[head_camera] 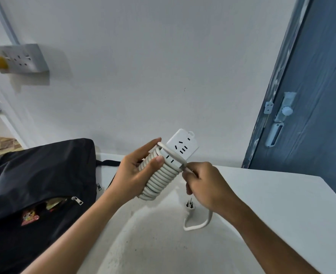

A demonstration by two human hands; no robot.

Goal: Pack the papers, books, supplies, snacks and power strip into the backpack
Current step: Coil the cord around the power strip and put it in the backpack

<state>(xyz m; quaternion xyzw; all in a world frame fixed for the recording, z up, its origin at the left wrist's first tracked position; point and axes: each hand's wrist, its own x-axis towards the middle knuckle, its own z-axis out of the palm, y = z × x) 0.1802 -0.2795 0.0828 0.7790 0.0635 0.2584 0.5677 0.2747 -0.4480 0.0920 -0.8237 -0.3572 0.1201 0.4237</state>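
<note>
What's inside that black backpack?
Through the backpack's half-open zipper, a sliver of yellowish and red packaging shows. Everything deeper is covered by the black fabric.

Both forearms reach forward; the left grip [135, 171] is curled around something, the right grip [204, 184] pinches with curled fingers.

Coiled cord [159, 180] hides most of the power strip [183, 145]; backpack [34, 184] cut off left.

White wall [143, 66] fills bkgd; wall socket [22, 58] at 10 o'clock, blue door [317, 86] at 3, white table [281, 204] at 5.
</note>
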